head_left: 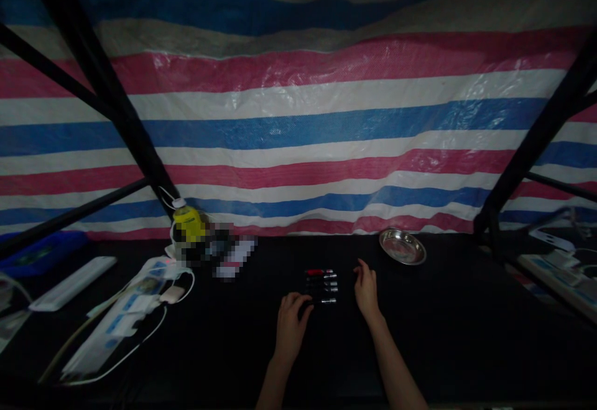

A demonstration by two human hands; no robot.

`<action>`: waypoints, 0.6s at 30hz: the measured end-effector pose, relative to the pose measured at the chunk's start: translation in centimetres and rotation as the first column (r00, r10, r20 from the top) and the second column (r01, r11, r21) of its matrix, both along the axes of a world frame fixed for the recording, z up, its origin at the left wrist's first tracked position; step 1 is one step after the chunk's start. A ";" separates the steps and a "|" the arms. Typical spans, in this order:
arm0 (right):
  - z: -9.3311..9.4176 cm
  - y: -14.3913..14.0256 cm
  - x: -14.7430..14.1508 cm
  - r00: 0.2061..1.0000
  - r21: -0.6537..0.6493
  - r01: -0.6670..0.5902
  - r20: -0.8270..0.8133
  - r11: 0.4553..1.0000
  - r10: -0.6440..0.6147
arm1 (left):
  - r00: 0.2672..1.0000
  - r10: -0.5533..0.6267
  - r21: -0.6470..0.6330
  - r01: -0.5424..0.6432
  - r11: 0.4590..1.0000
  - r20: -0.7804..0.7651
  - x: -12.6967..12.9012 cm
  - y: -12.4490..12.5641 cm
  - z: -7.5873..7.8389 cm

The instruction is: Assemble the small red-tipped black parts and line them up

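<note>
Several short pens lie side by side in a row on the black table, their silvery ends pointing right. The red pen (318,271) is the farthest of them, and black pens (321,284) come below it. My left hand (291,320) pinches the left end of the nearest black pen (326,301), thumb and fingers closing around it. To the right of the row, my right hand (367,290) rests close to the table with its fingers apart and holds nothing. The dim light hides finer details of the pens.
A round metal dish (402,247) sits at the back right. On the left lie a power strip (124,323) with cables, a white box (74,284) and a yellow-labelled bottle (189,222). Black frame posts (125,124) flank a striped tarpaulin (298,130).
</note>
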State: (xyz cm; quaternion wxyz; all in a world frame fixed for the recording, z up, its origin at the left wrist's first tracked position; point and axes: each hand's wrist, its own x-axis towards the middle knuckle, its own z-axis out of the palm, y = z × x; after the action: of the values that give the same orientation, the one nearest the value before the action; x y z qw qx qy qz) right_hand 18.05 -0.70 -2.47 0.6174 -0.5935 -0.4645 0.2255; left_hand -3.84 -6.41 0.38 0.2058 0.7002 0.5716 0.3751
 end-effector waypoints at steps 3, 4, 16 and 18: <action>-0.1 0.0 0.0 0.999 0.005 -0.018 -0.035 1.000 0.018 | 1.000 0.001 0.009 -0.001 1.000 -0.017 0.0 0.1 -0.3; -0.1 0.0 0.1 0.999 0.009 -0.025 -0.022 1.000 0.025 | 1.000 0.004 0.017 -0.004 1.000 -0.022 0.0 0.1 -0.4; 1.6 -1.8 -1.1 0.915 0.027 -0.210 0.358 0.977 0.187 | 0.998 0.035 0.028 -0.036 0.999 0.043 0.1 0.1 -0.4; 1.8 -2.3 -1.5 0.909 -0.002 -0.276 0.325 0.961 0.262 | 0.995 0.050 0.016 -0.051 0.999 0.083 0.1 0.0 -0.3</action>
State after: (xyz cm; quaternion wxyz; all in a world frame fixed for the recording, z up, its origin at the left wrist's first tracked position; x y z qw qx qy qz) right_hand 16.53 -2.98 -0.66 0.5094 -0.5389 -0.6410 0.1982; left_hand -3.72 -6.42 0.13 0.2132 0.6713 0.5768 0.4137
